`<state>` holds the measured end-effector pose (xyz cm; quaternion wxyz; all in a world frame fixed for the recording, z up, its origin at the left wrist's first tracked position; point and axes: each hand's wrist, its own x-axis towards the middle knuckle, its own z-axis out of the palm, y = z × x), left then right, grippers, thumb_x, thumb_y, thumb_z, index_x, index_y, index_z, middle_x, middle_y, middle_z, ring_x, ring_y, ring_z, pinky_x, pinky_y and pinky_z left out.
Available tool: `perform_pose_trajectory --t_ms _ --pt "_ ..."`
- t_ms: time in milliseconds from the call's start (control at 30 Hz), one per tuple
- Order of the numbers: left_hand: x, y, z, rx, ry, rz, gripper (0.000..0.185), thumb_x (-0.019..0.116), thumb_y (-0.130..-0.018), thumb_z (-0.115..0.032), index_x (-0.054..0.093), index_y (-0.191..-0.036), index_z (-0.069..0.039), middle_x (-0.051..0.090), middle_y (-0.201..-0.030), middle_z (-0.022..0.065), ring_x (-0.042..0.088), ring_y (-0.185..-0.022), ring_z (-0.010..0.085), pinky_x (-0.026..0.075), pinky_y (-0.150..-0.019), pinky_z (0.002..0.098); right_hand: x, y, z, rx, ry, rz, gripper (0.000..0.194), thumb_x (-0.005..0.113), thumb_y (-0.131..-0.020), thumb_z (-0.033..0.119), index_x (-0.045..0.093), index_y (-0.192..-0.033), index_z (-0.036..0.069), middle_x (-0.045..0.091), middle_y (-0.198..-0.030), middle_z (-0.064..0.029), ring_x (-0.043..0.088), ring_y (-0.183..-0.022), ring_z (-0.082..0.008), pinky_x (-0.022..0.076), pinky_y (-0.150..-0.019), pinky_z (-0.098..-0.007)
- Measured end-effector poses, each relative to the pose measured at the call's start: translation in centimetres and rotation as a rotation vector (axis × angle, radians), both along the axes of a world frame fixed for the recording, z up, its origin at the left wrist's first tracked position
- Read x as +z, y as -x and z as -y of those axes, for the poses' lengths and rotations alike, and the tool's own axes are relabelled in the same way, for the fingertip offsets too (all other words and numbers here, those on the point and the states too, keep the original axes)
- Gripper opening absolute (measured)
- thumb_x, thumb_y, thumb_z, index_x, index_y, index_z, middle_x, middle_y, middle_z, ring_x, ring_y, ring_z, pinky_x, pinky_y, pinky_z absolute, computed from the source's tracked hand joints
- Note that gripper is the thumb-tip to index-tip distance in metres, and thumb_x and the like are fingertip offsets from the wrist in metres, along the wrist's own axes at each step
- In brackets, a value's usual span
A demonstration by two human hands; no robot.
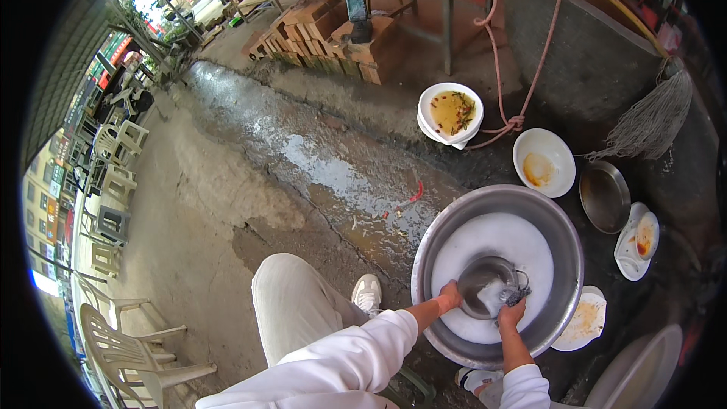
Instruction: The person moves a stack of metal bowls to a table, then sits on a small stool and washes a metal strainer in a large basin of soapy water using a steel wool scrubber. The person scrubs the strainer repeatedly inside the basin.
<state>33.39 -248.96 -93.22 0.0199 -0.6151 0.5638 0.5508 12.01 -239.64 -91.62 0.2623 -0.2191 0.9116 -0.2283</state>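
A large metal basin (423, 264) stands on the wet ground before me, with white suds (483, 238) spread over the water in it. Within it is a round metal pot (471, 278), tilted, with some foam inside. My left hand (450, 297) grips the pot's near left rim. In my right hand (512, 313) is a grey scouring pad (518, 295), pressed at the pot's right side close to a wire-like loop handle (522, 278). The pot's underside is hidden by the suds.
Beyond the basin are stacked white plates with oily leftovers (452, 113), a stained white bowl (544, 163) and a metal bowl (605, 197). Dirty plates (631, 247) lie at right, another plate (585, 321) beside the rim. A pink rope (515, 122) hangs near a big vat (573, 40). Bricks (324, 34) hold a phone (356, 5).
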Motion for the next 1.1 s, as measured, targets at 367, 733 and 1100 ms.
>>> perform_pose_trajectory --t_ms 367,733,1100 --pt "-0.3 0.3 3.6 0.104 0.111 0.107 0.032 0.066 -0.097 -0.031 0.072 -0.116 -0.006 0.072 -0.114 0.0256 0.067 -0.111 0.0439 0.054 -0.097 0.0497 5.6 3.5 5.2 0.555 0.162 -0.123 0.094 0.073 -0.084 -0.005 0.023 -0.163 0.005 0.054 -0.139 -0.0241 0.053 -0.13 -0.0426 0.042 -0.112 -0.0463" --pt "4.6 1.1 5.3 -0.068 0.178 0.162 0.022 0.05 -0.101 -0.02 0.063 -0.115 -0.009 0.071 -0.117 0.0249 0.065 -0.114 0.0461 0.052 -0.096 0.0554 -2.6 1.9 3.4 0.025 0.07 0.085 0.09 0.061 -0.084 -0.003 0.02 -0.164 0.002 0.053 -0.149 -0.0275 0.055 -0.136 -0.0404 0.04 -0.117 -0.0407" --pt "-0.1 2.0 0.2 0.31 0.012 0.142 0.032 0.056 -0.096 -0.022 0.065 -0.117 0.0 0.069 -0.119 0.029 0.064 -0.115 0.0483 0.052 -0.1 0.0526 7.4 -3.7 0.6 0.525 0.271 -0.118 0.084 0.067 -0.073 -0.004 0.045 -0.154 0.007 0.051 -0.13 -0.0225 0.05 -0.128 -0.0441 0.0408 -0.111 -0.0467"
